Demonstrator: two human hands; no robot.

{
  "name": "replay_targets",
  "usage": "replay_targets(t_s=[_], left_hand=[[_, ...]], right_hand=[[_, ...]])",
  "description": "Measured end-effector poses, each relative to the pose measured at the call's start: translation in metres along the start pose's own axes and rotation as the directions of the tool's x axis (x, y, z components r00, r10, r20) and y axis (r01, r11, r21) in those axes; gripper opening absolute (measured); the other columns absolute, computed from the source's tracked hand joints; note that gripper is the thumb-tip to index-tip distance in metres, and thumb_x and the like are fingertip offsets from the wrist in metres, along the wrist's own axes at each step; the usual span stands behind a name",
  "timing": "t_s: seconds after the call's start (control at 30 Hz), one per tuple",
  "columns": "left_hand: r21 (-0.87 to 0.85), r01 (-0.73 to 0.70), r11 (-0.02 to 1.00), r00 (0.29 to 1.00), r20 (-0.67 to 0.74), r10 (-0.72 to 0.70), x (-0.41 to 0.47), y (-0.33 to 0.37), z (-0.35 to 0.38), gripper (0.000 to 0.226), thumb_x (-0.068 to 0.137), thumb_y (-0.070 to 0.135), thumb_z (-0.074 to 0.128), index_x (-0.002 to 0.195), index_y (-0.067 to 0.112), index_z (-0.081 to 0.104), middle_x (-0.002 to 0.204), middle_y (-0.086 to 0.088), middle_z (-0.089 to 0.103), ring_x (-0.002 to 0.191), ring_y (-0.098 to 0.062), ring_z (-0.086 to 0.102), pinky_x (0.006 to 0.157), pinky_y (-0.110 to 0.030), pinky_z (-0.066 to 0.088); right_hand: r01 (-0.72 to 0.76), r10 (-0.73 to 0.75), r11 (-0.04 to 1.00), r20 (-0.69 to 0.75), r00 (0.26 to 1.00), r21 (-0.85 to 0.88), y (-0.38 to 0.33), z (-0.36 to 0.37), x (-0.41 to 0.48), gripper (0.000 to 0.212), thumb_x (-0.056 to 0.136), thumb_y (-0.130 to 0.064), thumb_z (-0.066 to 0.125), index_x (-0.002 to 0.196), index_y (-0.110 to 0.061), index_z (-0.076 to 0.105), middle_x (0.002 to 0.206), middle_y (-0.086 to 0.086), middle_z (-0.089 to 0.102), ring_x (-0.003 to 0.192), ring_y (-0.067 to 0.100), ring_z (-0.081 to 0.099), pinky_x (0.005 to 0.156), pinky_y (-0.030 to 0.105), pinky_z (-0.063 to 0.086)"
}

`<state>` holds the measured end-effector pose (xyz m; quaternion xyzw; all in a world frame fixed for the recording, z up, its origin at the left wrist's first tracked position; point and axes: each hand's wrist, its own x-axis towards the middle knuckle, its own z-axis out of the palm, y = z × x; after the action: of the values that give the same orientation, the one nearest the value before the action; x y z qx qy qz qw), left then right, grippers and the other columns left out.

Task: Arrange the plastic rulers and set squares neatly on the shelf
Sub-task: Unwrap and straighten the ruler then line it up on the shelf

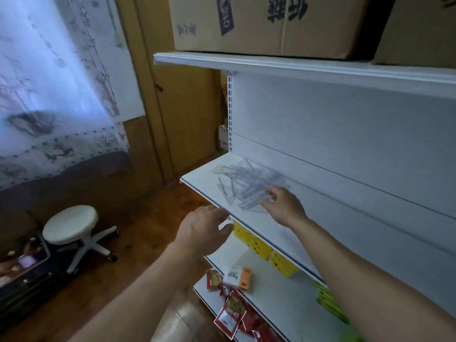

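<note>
**A:** So where do the clear plastic rulers [254, 183] lie?

**B:** They lie in a loose, crossed heap on the middle shelf [199, 180], toward its left end and close to the back panel. They overlap at many angles, so they cannot be counted one by one.

**A:** And the set squares?

**B:** One set square [226, 191] lies flat at the near left side of the heap, with a corner pointing toward the shelf's front edge. Any others blur into the heap.

**A:** What is the person's right hand doing?

**B:** The right hand [283, 206] reaches in over the shelf from the right. Its thumb and fingers curl on the near right ends of the rulers and pinch them.

**A:** And the left hand?

**B:** The left hand [207, 230] hovers just in front of the shelf's front edge, nearer than the heap and to its left. Its fingers are loosely spread, and it holds and touches nothing.

**A:** What else stands around?

**B:** Cardboard boxes [271, 23] sit on the top shelf [296, 67]. On the lower shelf [278, 297] a row of yellow boxes [259, 248] runs under the middle shelf's edge. Nearer lie a white and orange pack [238, 277] and red packets [232, 309], and green packs [328, 299] lie to the right. On the wooden floor to the left stands a white stool [71, 224], and a patterned curtain [49, 95] hangs beyond it.
</note>
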<state>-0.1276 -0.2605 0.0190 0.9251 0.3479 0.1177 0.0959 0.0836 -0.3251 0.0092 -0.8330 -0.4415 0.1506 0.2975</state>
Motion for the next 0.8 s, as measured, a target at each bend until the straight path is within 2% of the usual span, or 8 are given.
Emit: replay_targets(t_s=[0.1, 0.23, 0.33, 0.47, 0.57, 0.63, 0.7, 0.8], left_hand=[[0.001, 0.007, 1.0, 0.999, 0.034, -0.007, 0.047, -0.017, -0.001, 0.041, 0.091, 0.052, 0.051, 0.126, 0.032, 0.057, 0.124, 0.011, 0.06, 0.112, -0.012, 0.057, 0.086, -0.032, 0.053], [-0.017, -0.016, 1.0, 1.0, 0.012, 0.016, 0.099, -0.038, 0.005, 0.041, 0.092, 0.05, 0.052, 0.127, 0.029, 0.057, 0.124, 0.009, 0.062, 0.106, -0.012, 0.06, 0.082, -0.029, 0.055], [-0.051, -0.032, 0.998, 0.997, 0.066, 0.035, 0.122, -0.049, 0.013, 0.041, 0.092, 0.051, 0.051, 0.127, 0.03, 0.058, 0.126, 0.009, 0.061, 0.107, -0.012, 0.06, 0.083, -0.027, 0.055], [-0.101, -0.079, 0.992, 0.993, 0.082, 0.087, 0.157, -0.066, 0.017, 0.041, 0.093, 0.048, 0.051, 0.128, 0.027, 0.058, 0.129, 0.008, 0.059, 0.111, -0.012, 0.058, 0.086, -0.025, 0.052], [-0.138, -0.136, 0.981, 0.982, 0.115, 0.152, 0.179, -0.08, 0.02, 0.041, 0.093, 0.047, 0.052, 0.128, 0.026, 0.058, 0.13, 0.008, 0.059, 0.112, -0.013, 0.057, 0.088, -0.029, 0.053], [-0.166, -0.148, 0.975, 0.973, 0.152, 0.173, 0.194, -0.088, 0.022, 0.04, 0.093, 0.047, 0.053, 0.127, 0.027, 0.058, 0.13, 0.008, 0.059, 0.113, -0.013, 0.057, 0.09, -0.032, 0.053], [-0.197, -0.159, 0.967, 0.965, 0.175, 0.195, 0.21, -0.094, 0.022, 0.04, 0.092, 0.046, 0.054, 0.127, 0.028, 0.058, 0.13, 0.008, 0.059, 0.112, -0.013, 0.057, 0.091, -0.032, 0.053], [-0.247, -0.207, 0.947, 0.949, 0.184, 0.256, 0.229, -0.1, 0.024, 0.039, 0.092, 0.046, 0.056, 0.126, 0.029, 0.059, 0.129, 0.009, 0.059, 0.11, -0.013, 0.057, 0.09, -0.03, 0.053]], right_hand=[[-0.028, 0.028, 1.0, 0.006, 1.0, 0.002, -0.004, 0.009, 0.049, 0.049, 0.092, -0.032, 0.054, 0.138, -0.018, 0.047, 0.143, 0.003, 0.047, 0.128, 0.021, 0.046, 0.101, 0.029, 0.036], [-0.075, 0.075, 0.996, -0.004, 0.997, -0.039, -0.002, 0.022, 0.104, 0.049, 0.091, -0.032, 0.052, 0.139, -0.022, 0.045, 0.145, 0.005, 0.042, 0.13, 0.024, 0.043, 0.102, 0.032, 0.037], [-0.103, 0.106, 0.991, 0.029, 0.994, -0.081, 0.004, 0.034, 0.123, 0.054, 0.091, -0.032, 0.05, 0.143, -0.019, 0.039, 0.15, 0.006, 0.036, 0.135, 0.025, 0.037, 0.108, 0.035, 0.033], [-0.124, 0.134, 0.962, 0.027, 0.991, -0.242, 0.012, 0.048, 0.151, 0.056, 0.092, -0.031, 0.042, 0.145, -0.014, 0.033, 0.151, 0.01, 0.033, 0.137, 0.027, 0.032, 0.11, 0.038, 0.03], [-0.149, 0.182, 0.926, 0.063, 0.981, -0.348, 0.018, 0.058, 0.16, 0.055, 0.097, -0.035, 0.034, 0.148, -0.016, 0.026, 0.155, 0.01, 0.026, 0.14, 0.026, 0.027, 0.113, 0.042, 0.027], [-0.132, 0.159, 0.902, 0.033, 0.987, -0.411, 0.02, 0.066, 0.159, 0.051, 0.099, -0.034, 0.033, 0.146, -0.016, 0.031, 0.153, 0.009, 0.031, 0.139, 0.025, 0.029, 0.112, 0.042, 0.028], [-0.109, 0.104, 0.9, -0.033, 0.994, -0.421, 0.017, 0.069, 0.156, 0.044, 0.099, -0.032, 0.037, 0.139, -0.016, 0.044, 0.145, 0.007, 0.044, 0.134, 0.024, 0.038, 0.108, 0.037, 0.031], [-0.086, 0.029, 0.916, -0.151, 0.988, -0.391, 0.011, 0.071, 0.151, 0.027, 0.094, -0.028, 0.049, 0.114, -0.018, 0.063, 0.114, 0.002, 0.063, 0.11, 0.024, 0.056, 0.088, 0.032, 0.043]])
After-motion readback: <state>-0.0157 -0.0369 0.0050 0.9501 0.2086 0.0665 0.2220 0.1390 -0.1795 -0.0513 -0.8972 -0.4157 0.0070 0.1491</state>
